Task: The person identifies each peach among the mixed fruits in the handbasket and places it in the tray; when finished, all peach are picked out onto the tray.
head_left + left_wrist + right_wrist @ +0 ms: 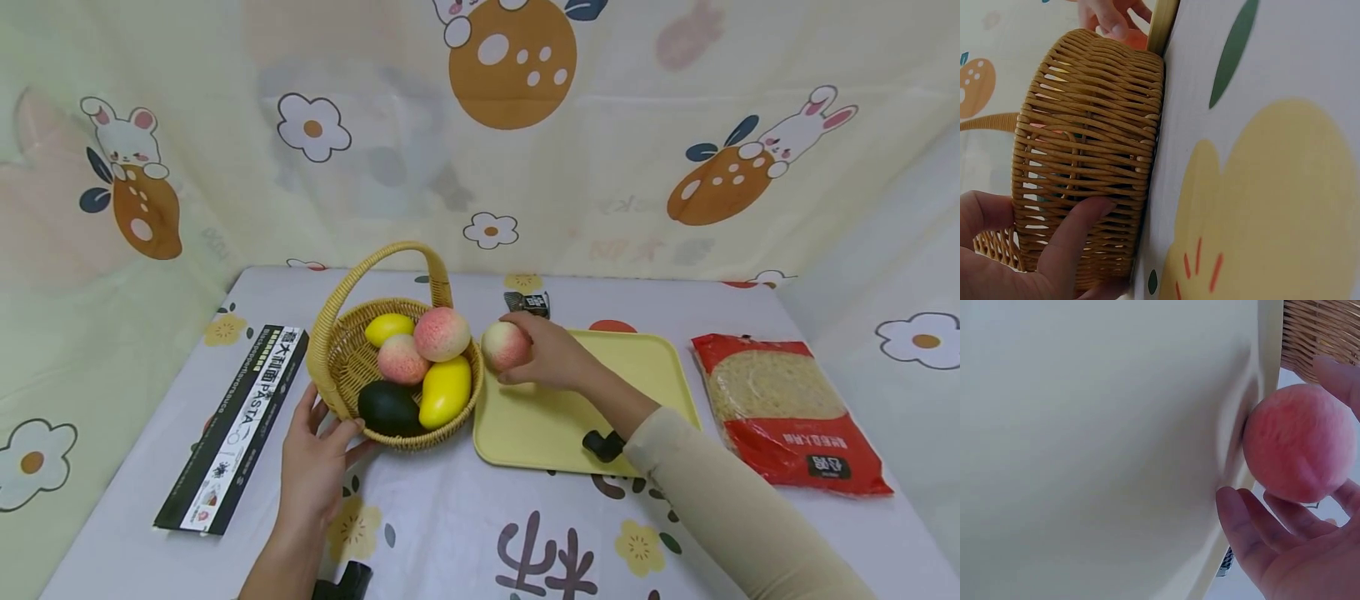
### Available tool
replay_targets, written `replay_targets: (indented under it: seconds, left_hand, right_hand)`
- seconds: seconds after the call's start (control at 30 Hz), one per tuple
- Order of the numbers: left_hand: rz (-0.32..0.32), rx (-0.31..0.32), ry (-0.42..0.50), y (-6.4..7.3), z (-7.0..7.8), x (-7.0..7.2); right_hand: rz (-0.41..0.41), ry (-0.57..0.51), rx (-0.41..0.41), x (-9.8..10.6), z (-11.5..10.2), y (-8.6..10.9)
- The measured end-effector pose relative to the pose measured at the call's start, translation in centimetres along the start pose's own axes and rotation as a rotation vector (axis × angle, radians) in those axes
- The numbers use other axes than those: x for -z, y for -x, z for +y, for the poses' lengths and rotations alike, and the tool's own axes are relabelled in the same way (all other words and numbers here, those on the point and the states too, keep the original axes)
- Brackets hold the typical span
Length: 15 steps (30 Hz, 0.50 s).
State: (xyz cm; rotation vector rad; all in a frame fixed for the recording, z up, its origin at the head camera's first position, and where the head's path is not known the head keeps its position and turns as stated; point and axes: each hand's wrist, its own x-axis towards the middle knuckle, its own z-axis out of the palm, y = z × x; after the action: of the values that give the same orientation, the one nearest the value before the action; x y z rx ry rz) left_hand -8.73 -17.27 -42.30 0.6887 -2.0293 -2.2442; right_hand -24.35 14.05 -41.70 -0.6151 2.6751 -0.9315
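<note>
Beige sleeve on R arm is closest, front-R of basket. R hand pinches pinkish peach b/w thumb & fingers, just R of basket. L hand grips basket's near-L side, thumb on outer wall. Inside basket: 2 other peaches, lemon, mango, dk green avocado. Yellow tray R of basket; pasta box to its L; red bag far R; sm. dark packet behind-R.
</note>
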Motion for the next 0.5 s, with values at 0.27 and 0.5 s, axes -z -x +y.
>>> replay_targets:
  seconds: [0.27, 0.5]
  left_hand:
    - [0.000, 0.002, 0.007, 0.1, 0.3, -0.2]
    - [0.001, 0.012, -0.002, 0.2, 0.3, -0.1]
  right_hand:
    - [0.002, -0.089, -0.022, 0.5, 0.7, 0.7]
    - [0.000, -0.137, -0.063, 1.1, 1.1, 1.6]
